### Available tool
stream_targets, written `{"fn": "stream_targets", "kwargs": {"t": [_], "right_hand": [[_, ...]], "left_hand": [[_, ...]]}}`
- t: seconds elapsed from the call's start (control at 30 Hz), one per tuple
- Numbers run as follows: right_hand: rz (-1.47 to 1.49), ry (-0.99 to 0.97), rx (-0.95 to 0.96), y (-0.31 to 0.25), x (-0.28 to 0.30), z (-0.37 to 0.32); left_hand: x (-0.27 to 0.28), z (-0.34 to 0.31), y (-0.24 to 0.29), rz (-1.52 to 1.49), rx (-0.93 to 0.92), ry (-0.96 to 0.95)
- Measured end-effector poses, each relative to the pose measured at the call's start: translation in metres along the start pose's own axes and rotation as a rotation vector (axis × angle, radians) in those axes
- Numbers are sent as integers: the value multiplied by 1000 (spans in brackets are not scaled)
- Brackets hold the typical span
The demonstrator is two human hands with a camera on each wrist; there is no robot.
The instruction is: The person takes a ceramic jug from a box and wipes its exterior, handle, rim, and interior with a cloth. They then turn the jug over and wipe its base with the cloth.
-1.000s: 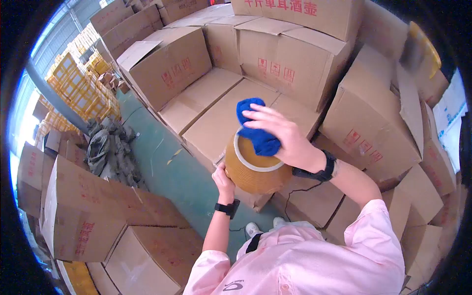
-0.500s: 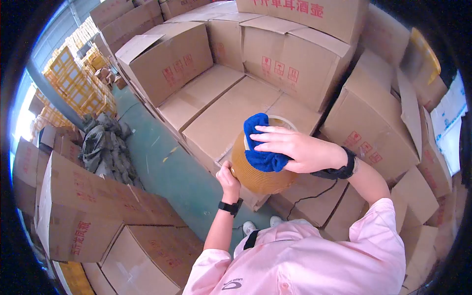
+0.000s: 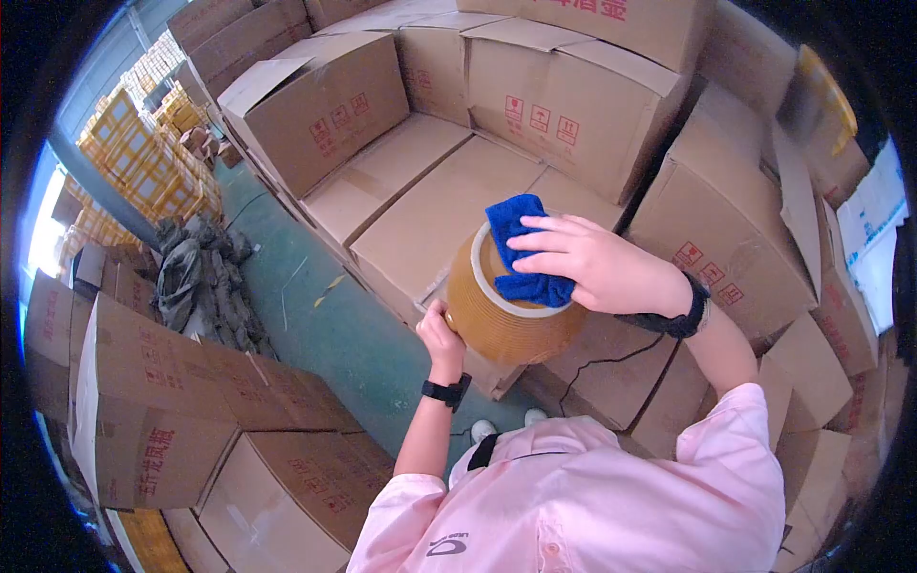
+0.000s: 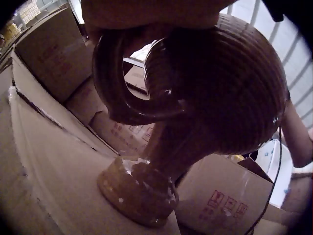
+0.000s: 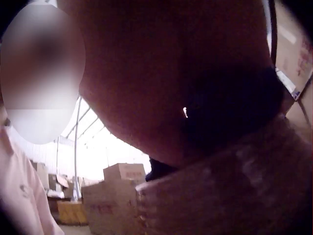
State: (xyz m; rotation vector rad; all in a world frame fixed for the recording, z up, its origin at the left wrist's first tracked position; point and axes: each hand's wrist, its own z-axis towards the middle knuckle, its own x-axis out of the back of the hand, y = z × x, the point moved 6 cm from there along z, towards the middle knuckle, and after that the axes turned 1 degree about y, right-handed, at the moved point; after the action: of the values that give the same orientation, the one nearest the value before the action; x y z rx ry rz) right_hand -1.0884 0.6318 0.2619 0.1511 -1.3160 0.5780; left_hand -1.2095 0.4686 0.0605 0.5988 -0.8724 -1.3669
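Observation:
A brown ribbed ceramic jug [image 3: 511, 334] is turned upside down, its base with a pale ring [image 3: 476, 267] facing up. My left hand [image 3: 439, 339] grips the jug's handle, which shows as a thick loop [image 4: 108, 83] in the left wrist view. There the narrow neck [image 4: 171, 147] points down, and its glossy mouth [image 4: 139, 196] is at the cardboard. Against the base, my right hand [image 3: 602, 267] holds a blue cloth [image 3: 516, 222], its fingers spread across it and the thumb hidden. The right wrist view is mostly dark, with the ribbed wall [image 5: 220, 196] close below.
Cardboard boxes [image 3: 535, 105] are stacked behind the jug, with more at the right [image 3: 726, 220] and lower left [image 3: 172, 411]. A dark cable [image 3: 602, 363] runs over the boxes near the jug. Crumpled dark sheeting [image 3: 205, 277] lies beside the green floor [image 3: 306, 315].
The right hand first brought the cloth down over the jug's near-left side, then back up onto the base, uncovering more of the ring. The jug has shifted and tilted slightly; the left hand keeps its grip.

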Motion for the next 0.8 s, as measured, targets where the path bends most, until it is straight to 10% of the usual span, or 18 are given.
{"fn": "stream_targets", "kwargs": {"t": [0.2,0.57,0.8], "right_hand": [[179,-88,74,-4,12,-13],[-37,985,-347,-16,-19,-90],[152,912,-525,-20,-113,-101]], "left_hand": [[2,-1,-1,-41,-1,14],[2,-4,-15,26,65,-96],[2,-3,-16,-39,94,-131]]}}
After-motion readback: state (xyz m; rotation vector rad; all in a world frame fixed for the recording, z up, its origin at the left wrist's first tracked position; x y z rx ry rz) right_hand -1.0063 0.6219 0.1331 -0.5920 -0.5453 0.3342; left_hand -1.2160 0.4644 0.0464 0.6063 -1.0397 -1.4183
